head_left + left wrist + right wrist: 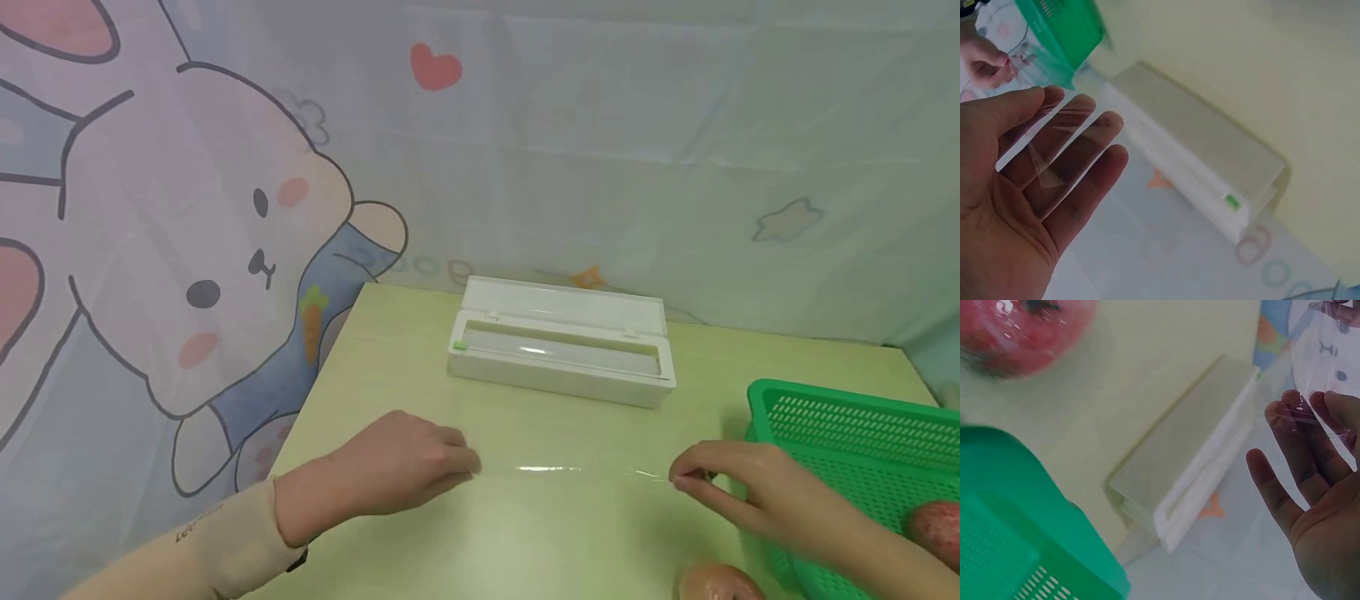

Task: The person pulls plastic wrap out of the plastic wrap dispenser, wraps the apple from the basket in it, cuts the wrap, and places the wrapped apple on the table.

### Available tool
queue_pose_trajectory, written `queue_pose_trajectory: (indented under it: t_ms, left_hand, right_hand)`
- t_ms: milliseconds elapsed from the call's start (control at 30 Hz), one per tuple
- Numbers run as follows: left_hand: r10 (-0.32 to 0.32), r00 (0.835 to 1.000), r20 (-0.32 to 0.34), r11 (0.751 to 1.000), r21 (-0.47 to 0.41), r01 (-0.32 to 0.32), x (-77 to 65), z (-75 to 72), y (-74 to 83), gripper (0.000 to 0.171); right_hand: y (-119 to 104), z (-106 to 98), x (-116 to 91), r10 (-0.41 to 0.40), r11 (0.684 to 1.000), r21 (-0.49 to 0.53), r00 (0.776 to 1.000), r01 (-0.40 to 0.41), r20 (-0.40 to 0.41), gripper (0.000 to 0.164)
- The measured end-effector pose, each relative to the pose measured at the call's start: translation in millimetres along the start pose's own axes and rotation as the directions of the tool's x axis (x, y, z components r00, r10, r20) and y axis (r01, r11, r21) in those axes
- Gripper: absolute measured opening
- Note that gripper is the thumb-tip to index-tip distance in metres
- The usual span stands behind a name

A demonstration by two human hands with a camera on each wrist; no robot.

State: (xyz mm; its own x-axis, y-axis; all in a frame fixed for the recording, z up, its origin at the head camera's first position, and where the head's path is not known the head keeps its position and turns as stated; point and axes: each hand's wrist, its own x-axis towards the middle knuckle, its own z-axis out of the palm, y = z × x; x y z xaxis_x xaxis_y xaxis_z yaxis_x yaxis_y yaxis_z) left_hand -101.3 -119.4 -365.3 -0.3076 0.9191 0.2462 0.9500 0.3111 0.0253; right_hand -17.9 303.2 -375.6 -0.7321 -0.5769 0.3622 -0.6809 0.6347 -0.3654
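The film (550, 468), clear and glinting, is stretched between two hands over the bench (585, 542), in front of the white box (558, 383) and apart from it. The left hand (405, 461), in front of the box's left end, pinches one end of the film between thumb and forefinger; its other fingers are spread, with loose film lying across them. The right hand (757, 483), in front of the box and out past its right end, pinches the other end, thumb against fingertips, the little finger standing apart.

The box has its lid (562, 304) raised along its back edge and a green tab (460, 344) at its left end. To the right of the box and forward of it is the green basket (772, 417), with a reddish fruit (937, 529) inside. A shiny red tomato (720, 582) sits on the bench beside the basket, well forward of the box. Behind the box hangs a cloth (600, 167) printed with a rabbit (217, 225).
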Motion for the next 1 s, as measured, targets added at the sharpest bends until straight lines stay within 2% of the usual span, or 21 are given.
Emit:
queue_pose_trajectory:
  t_ms: [200,367,467,633,800,1000]
  left_hand:
    - [0.011,1.0,0.015,1.0,0.015,-0.011,-11.1,31.7,7.1,0.017]
    - [0.004,0.998,0.058,0.999,0.041,-0.007,-15.6,56.2,9.3,0.019]
    - [-0.002,0.996,0.089,0.998,0.062,-0.003,-17.7,69.2,9.8,0.02]
    - [0.004,0.993,0.115,0.993,0.117,-0.018,-21.4,87.6,9.2,0.023]
    - [0.002,0.989,0.148,0.977,0.213,-0.033,-23.3,104.7,7.3,0.024]
    - [0.013,0.988,0.156,0.958,0.28,-0.056,-23.2,118.8,5.7,0.025]
  right_hand:
    - [4.0,26.6,-8.0,-0.063,0.998,0.0,0.995,0.063,0.075,0.032]
    - [6.2,44.2,-11.1,-0.1,0.995,-0.014,0.989,0.102,0.112,0.028]
    - [7.0,54.1,-11.3,-0.089,0.995,-0.032,0.984,0.095,0.154,0.028]
    - [7.9,70.7,-10.9,-0.086,0.995,-0.038,0.973,0.096,0.215,0.028]
    - [11.9,87.4,-11.2,-0.126,0.985,-0.088,0.969,0.147,0.214,0.032]
    - [20.8,102.1,-12.1,-0.167,0.971,-0.131,0.958,0.201,0.233,0.035]
